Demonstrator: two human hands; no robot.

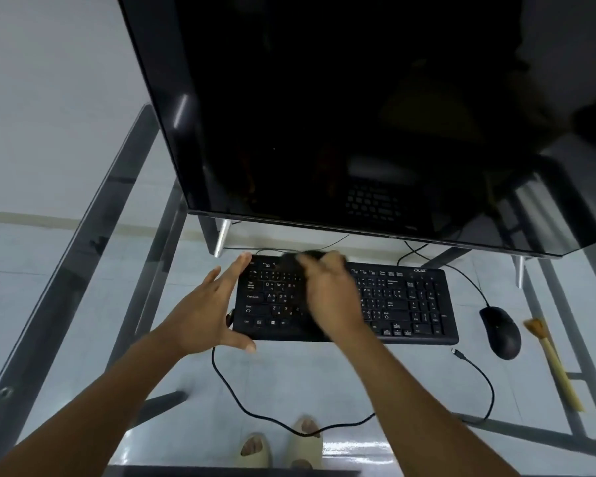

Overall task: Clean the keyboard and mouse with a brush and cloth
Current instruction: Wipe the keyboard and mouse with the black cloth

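A black keyboard (406, 301) lies on the glass desk below the monitor. My left hand (207, 311) is spread flat against the keyboard's left end, fingers apart, thumb at its front corner. My right hand (331, 290) rests over the keyboard's middle rows, blurred, closed on a dark cloth (295, 259) that shows at the fingertips near the top row. A black mouse (501, 332) sits to the right of the keyboard. Further right lies a brush (549, 359) with a pale yellow handle and tan bristles, untouched.
A large dark monitor (341, 115) on metal feet overhangs the desk's back. A loose black cable (479, 370) loops across the glass desk (375, 380) in front of the keyboard. The metal desk frame and my sandalled feet show through the glass.
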